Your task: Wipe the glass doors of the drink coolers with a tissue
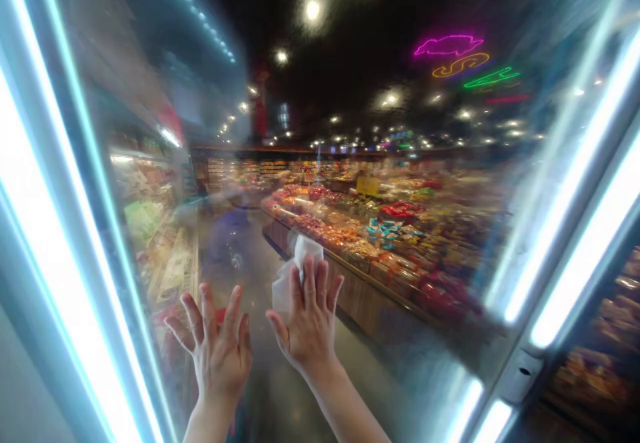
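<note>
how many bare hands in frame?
2. The left hand, fingers spread, is low, left of centre; the right hand is just to its right, fingers over a white wipe. Others may be lost in the blur beyond.

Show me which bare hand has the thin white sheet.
The right bare hand: the thin white sheet shows behind it. The left bare hand, spread wide, has none in view.

Long, bluish-white light tubes [60, 283] glare overexposed at both sides; round, warm-white ceiling lamps [313, 10] dot the dim background, and blur smears the colourful, shiny packaged goods [400, 240].
</note>
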Demonstrator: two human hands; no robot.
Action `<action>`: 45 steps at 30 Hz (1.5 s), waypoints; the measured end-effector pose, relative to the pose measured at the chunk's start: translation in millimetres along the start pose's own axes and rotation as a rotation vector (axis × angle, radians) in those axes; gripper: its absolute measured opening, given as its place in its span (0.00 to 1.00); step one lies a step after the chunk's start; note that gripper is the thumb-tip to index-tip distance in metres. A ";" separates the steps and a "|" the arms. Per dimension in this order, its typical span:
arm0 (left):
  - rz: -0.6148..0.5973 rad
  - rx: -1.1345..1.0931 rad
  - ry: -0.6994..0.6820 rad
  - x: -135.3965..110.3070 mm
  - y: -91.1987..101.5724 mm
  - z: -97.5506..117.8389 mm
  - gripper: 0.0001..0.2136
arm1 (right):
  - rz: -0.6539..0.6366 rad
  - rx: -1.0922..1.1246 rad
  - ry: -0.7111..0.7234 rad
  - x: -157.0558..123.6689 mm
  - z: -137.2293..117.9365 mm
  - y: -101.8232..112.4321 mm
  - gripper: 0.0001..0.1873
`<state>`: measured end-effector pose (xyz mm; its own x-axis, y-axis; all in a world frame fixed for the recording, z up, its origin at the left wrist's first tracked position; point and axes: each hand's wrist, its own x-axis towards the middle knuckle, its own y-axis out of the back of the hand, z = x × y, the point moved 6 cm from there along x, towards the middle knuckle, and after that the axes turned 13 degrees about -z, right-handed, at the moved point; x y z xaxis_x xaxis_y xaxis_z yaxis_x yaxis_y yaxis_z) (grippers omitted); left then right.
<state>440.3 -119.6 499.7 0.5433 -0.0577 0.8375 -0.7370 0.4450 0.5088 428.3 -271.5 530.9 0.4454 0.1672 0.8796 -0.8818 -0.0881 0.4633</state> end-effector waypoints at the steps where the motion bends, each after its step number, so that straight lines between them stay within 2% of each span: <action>1: -0.008 -0.004 0.012 -0.4 0.6 -0.2 0.40 | -0.002 0.007 -0.015 11.0 -0.1 4.2 0.46; 3: -0.008 -0.011 0.016 -1.3 1.8 1.5 0.40 | -0.009 0.013 -0.023 18.3 -2.1 7.0 0.47; 4: -0.003 -0.012 0.010 -2.0 2.2 2.6 0.41 | -0.013 0.013 -0.012 12.3 -4.5 4.7 0.46; 8: 0.010 -0.016 -0.006 -5.5 0.1 1.9 0.42 | -0.037 -0.012 0.060 -44.7 -13.3 -16.5 0.41; 10: 0.020 -0.025 -0.001 -6.8 -1.9 0.8 0.42 | -0.042 -0.027 0.078 -53.9 -10.9 -19.0 0.41; 12: 0.034 -0.031 0.012 -6.4 -3.3 1.5 0.42 | -0.024 -0.029 0.071 -35.7 -4.3 -9.5 0.42; 16: 0.050 -0.026 0.026 2.3 -3.5 11.3 0.41 | -0.007 -0.025 0.049 24.5 6.8 17.5 0.46; 19: 0.069 -0.008 -0.002 13.1 -1.8 24.5 0.40 | -0.012 -0.055 0.182 30.7 13.2 24.4 0.50; 21: 0.093 -0.020 -0.012 19.2 -1.6 34.0 0.40 | -0.013 -0.092 0.261 20.0 34.0 26.3 0.49; 23: 0.113 -0.047 -0.011 23.5 -3.9 44.6 0.39 | -0.008 -0.128 0.242 12.8 74.8 32.3 0.47; 26: 0.124 -0.075 -0.009 27.5 -11.8 65.9 0.38 | 0.030 -0.146 0.037 14.6 151.7 51.5 0.44; 28: 0.127 -0.074 -0.022 30.0 -17.4 84.3 0.37 | 0.051 -0.128 -0.099 14.2 185.3 61.7 0.43; 30: 0.130 -0.068 -0.046 32.6 -21.7 104.2 0.38 | 0.040 -0.112 -0.087 6.7 187.9 61.3 0.43; 34: 0.114 -0.058 -0.074 36.2 -28.4 137.8 0.38 | -0.058 -0.134 0.305 -25.9 141.9 38.2 0.48; 36: 0.104 -0.061 -0.079 36.0 -31.9 148.1 0.38 | -0.082 -0.160 0.412 -33.7 138.8 34.4 0.48; 38: 0.109 -0.077 -0.068 34.8 -35.3 152.2 0.39 | -0.059 -0.182 0.384 -23.6 159.5 44.6 0.48; 42: 0.136 -0.061 -0.030 32.5 -41.2 149.0 0.38 | 0.006 -0.177 0.111 23.1 221.8 82.8 0.45; 44: 0.140 -0.037 -0.020 32.3 -42.7 146.4 0.36 | -0.003 -0.163 0.054 30.3 229.8 88.2 0.43; 45: 0.139 -0.027 -0.018 32.3 -42.7 145.3 0.36 | -0.020 -0.157 0.088 25.1 223.9 84.3 0.43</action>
<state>430.9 -270.4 534.0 0.4291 -0.0097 0.9032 -0.7935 0.4737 0.3820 399.9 -494.6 616.3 0.4536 0.2531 0.8545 -0.8895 0.0689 0.4518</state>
